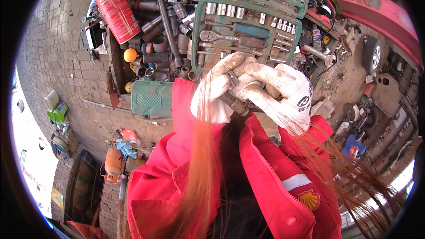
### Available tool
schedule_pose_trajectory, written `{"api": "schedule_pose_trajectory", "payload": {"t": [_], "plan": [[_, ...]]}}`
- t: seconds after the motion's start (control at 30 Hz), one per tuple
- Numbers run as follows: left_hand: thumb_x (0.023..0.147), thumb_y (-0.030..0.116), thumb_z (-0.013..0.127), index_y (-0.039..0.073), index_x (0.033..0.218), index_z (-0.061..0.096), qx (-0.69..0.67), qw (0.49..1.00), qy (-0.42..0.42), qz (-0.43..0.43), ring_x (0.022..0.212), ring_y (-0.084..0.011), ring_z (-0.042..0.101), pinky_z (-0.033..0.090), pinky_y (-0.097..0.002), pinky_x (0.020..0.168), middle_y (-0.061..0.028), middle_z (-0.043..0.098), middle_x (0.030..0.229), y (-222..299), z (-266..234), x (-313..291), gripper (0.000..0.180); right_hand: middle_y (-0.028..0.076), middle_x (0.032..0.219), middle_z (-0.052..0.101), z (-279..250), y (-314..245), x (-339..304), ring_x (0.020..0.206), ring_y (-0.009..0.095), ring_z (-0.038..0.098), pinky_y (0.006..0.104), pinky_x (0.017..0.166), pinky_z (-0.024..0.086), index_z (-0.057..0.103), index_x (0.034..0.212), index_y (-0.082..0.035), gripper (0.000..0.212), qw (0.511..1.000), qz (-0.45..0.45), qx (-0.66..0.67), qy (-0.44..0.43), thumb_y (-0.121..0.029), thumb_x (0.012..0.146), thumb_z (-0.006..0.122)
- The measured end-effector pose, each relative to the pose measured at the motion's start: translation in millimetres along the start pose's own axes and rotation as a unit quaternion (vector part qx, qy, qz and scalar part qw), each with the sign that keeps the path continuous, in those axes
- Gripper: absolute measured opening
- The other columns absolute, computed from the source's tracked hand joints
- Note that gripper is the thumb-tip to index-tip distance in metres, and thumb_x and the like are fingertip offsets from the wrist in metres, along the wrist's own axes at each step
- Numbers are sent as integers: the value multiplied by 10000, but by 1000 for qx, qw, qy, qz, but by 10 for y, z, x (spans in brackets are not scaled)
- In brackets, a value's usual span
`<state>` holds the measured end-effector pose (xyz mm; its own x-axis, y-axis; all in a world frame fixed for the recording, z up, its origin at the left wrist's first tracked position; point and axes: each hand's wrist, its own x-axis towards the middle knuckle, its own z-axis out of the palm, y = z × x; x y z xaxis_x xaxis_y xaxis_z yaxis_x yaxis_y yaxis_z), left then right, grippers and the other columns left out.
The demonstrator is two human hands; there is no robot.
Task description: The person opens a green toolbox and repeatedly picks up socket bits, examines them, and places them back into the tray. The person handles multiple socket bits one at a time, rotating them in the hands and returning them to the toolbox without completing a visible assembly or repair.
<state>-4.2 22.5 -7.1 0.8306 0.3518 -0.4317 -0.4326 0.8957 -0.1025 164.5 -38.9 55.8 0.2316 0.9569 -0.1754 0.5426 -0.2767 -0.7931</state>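
Note:
My left hand (pixel 214 87) and my right hand (pixel 280 94), both in soiled white work gloves, come together at the lower edge of an open green socket case (pixel 203 13). The fingers of both are closed around a small metal piece with a dark, brownish cylindrical end (pixel 235 103); the gloves hide most of it, so its exact kind cannot be made out. Just beyond the gloves lie a ratchet handle (pixel 217 36), a blue-handled tool (pixel 251 31) and rows of chrome sockets (pixel 226 10), all in the case. Loose strands hang across the left wrist.
Left of the case, a metal tray holds many loose sockets (pixel 160 44) and a long bar (pixel 167 24). A red spray can (pixel 117 12) rests on its edge. A green plastic box (pixel 151 98) sits nearby. At right are a combination wrench (pixel 319 54) and a wheel (pixel 372 55).

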Motion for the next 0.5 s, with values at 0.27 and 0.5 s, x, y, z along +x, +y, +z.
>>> {"api": "schedule_pose_trajectory", "payload": {"t": [0.27,0.5], "plan": [[850,166,645,-33,1416,366,108,991,82,-16,1246,-335,527,470,-447,1017,-237,463,1401,-17,65,13,662,48,820,633,20,21,-46,698,240,639,375,591,507,687,1133,-183,312,990,-36,-126,-58,-257,830,691],[824,165,661,-64,1446,330,203,970,127,-40,1193,-329,565,475,-444,1012,-230,541,1304,16,98,20,741,59,880,650,68,81,-66,741,261,652,389,642,522,665,1182,-176,336,983,-44,-158,-77,-267,858,662]]}}
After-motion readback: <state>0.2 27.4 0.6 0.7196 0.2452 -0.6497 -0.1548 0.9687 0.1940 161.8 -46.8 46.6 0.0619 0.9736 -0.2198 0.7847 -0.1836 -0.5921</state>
